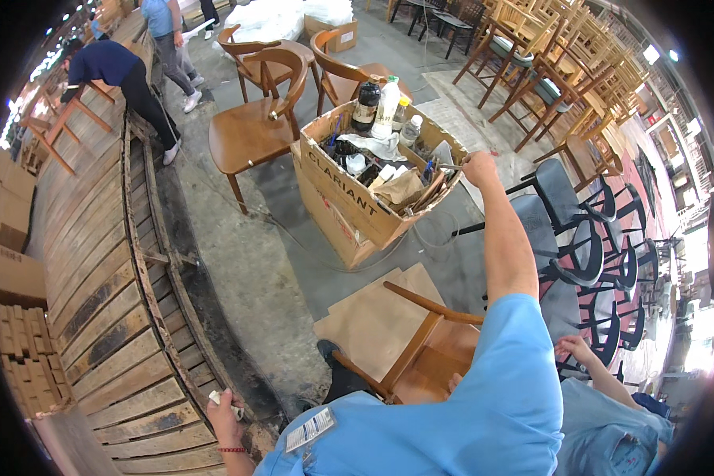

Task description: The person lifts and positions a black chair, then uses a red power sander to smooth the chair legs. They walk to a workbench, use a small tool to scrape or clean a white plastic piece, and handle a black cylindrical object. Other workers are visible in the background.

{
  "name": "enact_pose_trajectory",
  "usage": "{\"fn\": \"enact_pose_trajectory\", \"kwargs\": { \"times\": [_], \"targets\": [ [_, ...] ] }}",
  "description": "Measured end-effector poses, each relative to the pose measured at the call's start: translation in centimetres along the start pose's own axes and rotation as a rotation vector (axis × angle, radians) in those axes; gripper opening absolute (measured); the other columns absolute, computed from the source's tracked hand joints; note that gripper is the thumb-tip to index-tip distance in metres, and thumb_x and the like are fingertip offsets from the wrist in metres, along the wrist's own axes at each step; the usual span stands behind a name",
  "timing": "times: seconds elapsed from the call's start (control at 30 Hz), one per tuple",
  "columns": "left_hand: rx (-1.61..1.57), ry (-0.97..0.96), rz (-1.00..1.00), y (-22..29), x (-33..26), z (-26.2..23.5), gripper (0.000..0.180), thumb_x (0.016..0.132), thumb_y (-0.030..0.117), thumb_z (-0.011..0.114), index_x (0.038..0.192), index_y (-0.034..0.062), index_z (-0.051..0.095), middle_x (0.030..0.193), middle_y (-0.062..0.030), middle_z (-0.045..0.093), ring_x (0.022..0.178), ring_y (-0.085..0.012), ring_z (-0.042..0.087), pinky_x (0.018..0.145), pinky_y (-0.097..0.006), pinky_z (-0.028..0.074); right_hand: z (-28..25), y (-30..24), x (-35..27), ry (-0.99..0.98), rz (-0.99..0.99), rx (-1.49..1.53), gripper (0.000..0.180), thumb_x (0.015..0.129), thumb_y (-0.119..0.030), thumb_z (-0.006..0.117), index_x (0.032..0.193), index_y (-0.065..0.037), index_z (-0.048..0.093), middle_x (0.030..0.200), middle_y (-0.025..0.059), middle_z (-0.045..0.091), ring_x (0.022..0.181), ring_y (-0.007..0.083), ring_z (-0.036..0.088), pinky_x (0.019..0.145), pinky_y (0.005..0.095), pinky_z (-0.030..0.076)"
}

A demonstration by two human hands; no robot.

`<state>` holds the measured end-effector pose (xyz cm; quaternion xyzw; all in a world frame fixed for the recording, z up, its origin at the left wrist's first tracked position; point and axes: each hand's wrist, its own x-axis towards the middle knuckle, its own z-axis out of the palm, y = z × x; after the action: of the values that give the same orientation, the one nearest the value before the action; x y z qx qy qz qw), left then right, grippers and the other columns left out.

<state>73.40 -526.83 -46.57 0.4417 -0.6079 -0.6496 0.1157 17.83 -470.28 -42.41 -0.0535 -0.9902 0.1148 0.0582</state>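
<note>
My right hand (480, 168) reaches out to the right rim of an open cardboard box (349, 194). Its fingers are closed on a thin stick-like tool (451, 166) that points into the box. Inside stand a dark bottle (366, 105), a white bottle (385, 107) and a small clear bottle (410, 131), among rags, paper and odds and ends. Low on the left, my left hand (227, 418) is closed round a small white thing (215, 397), perhaps a folded cloth; its kind is unclear. Below the box, a brown wooden chair (432, 353) is partly hidden by my right arm.
Flat cardboard (365, 325) lies under that chair. Brown armchairs (254, 135) stand beyond the box, black chairs (579, 254) on the right. A slatted wooden platform (111, 317) runs along the left. A co-worker's hand (577, 349) is close by on the right; another person (119, 67) bends over far left.
</note>
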Motion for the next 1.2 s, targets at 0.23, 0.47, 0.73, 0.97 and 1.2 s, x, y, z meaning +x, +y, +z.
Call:
{"fn": "enact_pose_trajectory", "kwargs": {
  "times": [0.23,0.47,0.73,0.97,1.2],
  "targets": [
    [0.063,0.025,-0.104,-1.2,-0.3,0.3,0.015,0.093,0.015,0.067,0.086,0.0045,0.059,0.075,-0.0048,0.063,0.06,-0.0147,0.059,0.056,-0.028,0.048,3.8,-0.4,4.9,-0.13,0.059,-0.124,0.025,0.086,-0.01,0.058,0.104,0.002,0.071,0.111,0.0255,0.069,0.108,0.0398,0.067,0.091,0.0473,0.055],
    [0.089,0.024,-0.121,-1.4,-0.5,0.0,0.016,0.091,0.015,0.068,0.086,0.003,0.059,0.074,-0.0044,0.062,0.06,-0.0139,0.058,0.056,-0.028,0.048,6.4,0.0,6.0,-0.137,-0.009,-0.145,0.027,0.085,-0.01,0.057,0.105,0.0,0.071,0.112,0.0252,0.069,0.107,0.04,0.067,0.091,0.0477,0.054],
    [0.015,0.006,-0.092,-1.3,-1.4,-1.3,0.015,0.091,0.014,0.068,0.086,0.0032,0.06,0.072,-0.0051,0.062,0.061,-0.0147,0.059,0.056,-0.03,0.049,6.4,-0.2,4.5,0.0,-0.032,0.135,0.039,0.084,-0.017,0.055,0.118,-0.004,0.069,0.117,0.0254,0.067,0.114,0.0383,0.064,0.096,0.046,0.051],
    [0.092,-0.005,-0.128,-3.3,-2.2,-5.2,0.014,0.091,0.014,0.067,0.088,0.0032,0.059,0.075,-0.0063,0.064,0.058,-0.0163,0.06,0.055,-0.03,0.051,7.2,0.5,0.2,0.062,0.07,0.187,0.046,0.085,-0.016,0.053,0.129,-0.005,0.064,0.125,0.025,0.064,0.118,0.0379,0.062,0.101,0.0435,0.049],
    [0.142,0.039,-0.143,-5.0,-1.5,-6.4,0.016,0.091,0.016,0.067,0.087,0.0042,0.057,0.072,-0.0057,0.062,0.057,-0.0157,0.059,0.053,-0.03,0.05,6.8,1.8,-2.3,0.191,0.216,0.337,0.037,0.087,-0.02,0.052,0.119,-0.014,0.072,0.114,0.0206,0.07,0.111,0.0371,0.065,0.096,0.0433,0.051]
  ]
}}
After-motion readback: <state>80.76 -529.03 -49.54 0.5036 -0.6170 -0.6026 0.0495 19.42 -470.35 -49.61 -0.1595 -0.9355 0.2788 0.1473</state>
